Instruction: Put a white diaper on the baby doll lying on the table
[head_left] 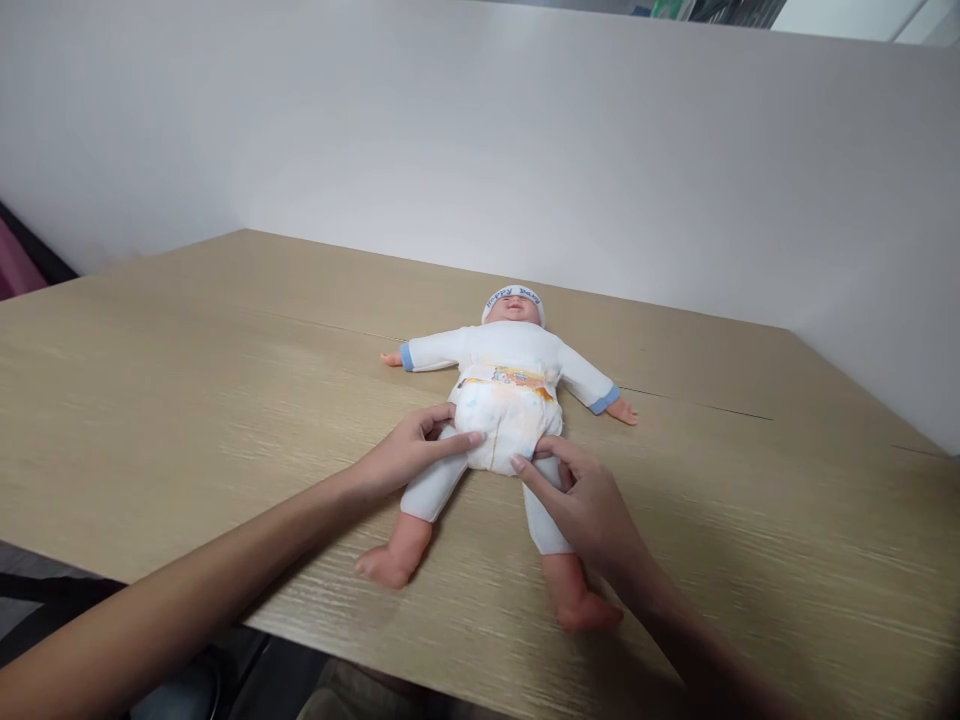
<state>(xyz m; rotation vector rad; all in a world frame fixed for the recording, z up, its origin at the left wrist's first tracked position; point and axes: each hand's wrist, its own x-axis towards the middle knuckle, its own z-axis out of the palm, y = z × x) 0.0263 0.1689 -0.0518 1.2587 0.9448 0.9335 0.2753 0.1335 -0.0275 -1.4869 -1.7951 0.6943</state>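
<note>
A baby doll (514,345) lies on its back, head away from me, arms spread and legs apart. It wears a white suit with blue cuffs and a white cap (513,294) with blue lettering. Around its hips sits a white diaper (499,420) with a printed orange band at the waist. My left hand (416,447) pinches the diaper's edge at the leg on the left, thumb on the front. On the other side my right hand (577,487) holds the opposite leg edge between thumb and fingers. Both hands are closed, their fingertips partly hidden.
The doll rests on a wooden table (225,400) with thin seams across its top. A pale wall or panel (480,150) stands behind the table. Below the near edge, part of my lap (360,692) shows. Something dark and pink (22,255) is at the far left.
</note>
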